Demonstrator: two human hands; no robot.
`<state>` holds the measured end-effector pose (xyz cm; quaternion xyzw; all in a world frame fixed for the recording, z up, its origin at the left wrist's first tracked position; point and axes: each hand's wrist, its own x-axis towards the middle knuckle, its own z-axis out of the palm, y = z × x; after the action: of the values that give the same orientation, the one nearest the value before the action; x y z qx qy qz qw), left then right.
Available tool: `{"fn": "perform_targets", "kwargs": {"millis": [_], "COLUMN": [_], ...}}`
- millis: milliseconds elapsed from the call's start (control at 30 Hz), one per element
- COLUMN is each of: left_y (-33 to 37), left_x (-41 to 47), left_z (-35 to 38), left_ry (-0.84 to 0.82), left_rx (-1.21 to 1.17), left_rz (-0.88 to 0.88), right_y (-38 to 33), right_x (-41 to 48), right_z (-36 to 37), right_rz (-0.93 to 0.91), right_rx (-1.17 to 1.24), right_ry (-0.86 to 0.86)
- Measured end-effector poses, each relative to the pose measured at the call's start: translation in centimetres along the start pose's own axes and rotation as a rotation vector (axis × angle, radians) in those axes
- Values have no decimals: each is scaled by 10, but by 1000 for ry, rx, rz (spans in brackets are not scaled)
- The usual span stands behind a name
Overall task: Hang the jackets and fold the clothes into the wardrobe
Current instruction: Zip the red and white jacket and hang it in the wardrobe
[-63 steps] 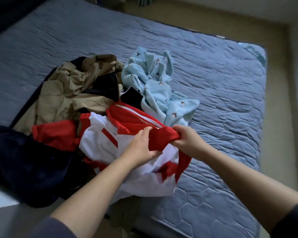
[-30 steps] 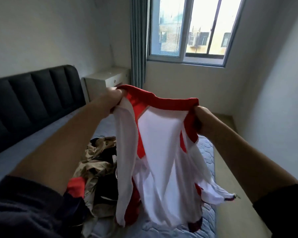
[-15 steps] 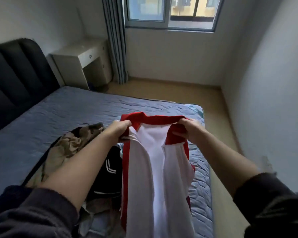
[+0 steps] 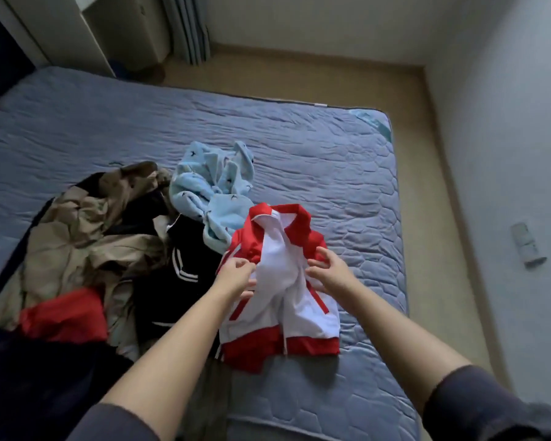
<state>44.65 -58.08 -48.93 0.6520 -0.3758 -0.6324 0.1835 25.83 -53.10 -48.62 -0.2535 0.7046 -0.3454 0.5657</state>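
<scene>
I am looking down through the head camera at the red and white jacket (image 4: 280, 281), which is lying front-up on the blue quilted mattress (image 4: 347, 148), close to its right edge and just right of the clothes pile. The jacket's long axis is running from near to far, leaning slightly left at the top. The red collar is pointing away from me and the red hem band is lying nearest my body. The 2 hands are working apart, 1 on each side of the white centre strip at chest height, so neither is nearer the collar than the other. The left hand (image 4: 236, 276) is pinching the edge of the left front panel. The right hand (image 4: 330, 272) is resting curled fingers against the right panel; I cannot tell whether it is gripping any fabric. The collar end is touching the light blue fleece garment (image 4: 213, 189), and the left shoulder is sitting against the black garment with white stripes (image 4: 178, 272). A tan jacket (image 4: 86, 233) is lying farther left in the pile. In my judgement the step in hand is squaring the 2 front panels about that axis, and the shoulders, lying beyond both hands, are setting the reach for any lift. No hanger or wardrobe is showing here.
</scene>
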Motion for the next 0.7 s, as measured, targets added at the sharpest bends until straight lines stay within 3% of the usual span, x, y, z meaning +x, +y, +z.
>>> {"fn": "perform_targets", "kwargs": {"millis": [233,400,600,700], "left_y": [-178,-267,-308,-315], "left_x": [56,81,117,135], "left_z": [23,55,84,94], "left_ry": [42,-9,91,97], "left_rx": [62,41,-328,-550], "left_rz": [-277,-423,-319,-330], "right_y": [181,282,334,343], "right_x": [49,74,109,122], "right_z": [14,31,52,59], "right_rz": [281,378,576,584], "right_rx": [-53,-32,473,579], "right_ry": [-4,65,224,243]}}
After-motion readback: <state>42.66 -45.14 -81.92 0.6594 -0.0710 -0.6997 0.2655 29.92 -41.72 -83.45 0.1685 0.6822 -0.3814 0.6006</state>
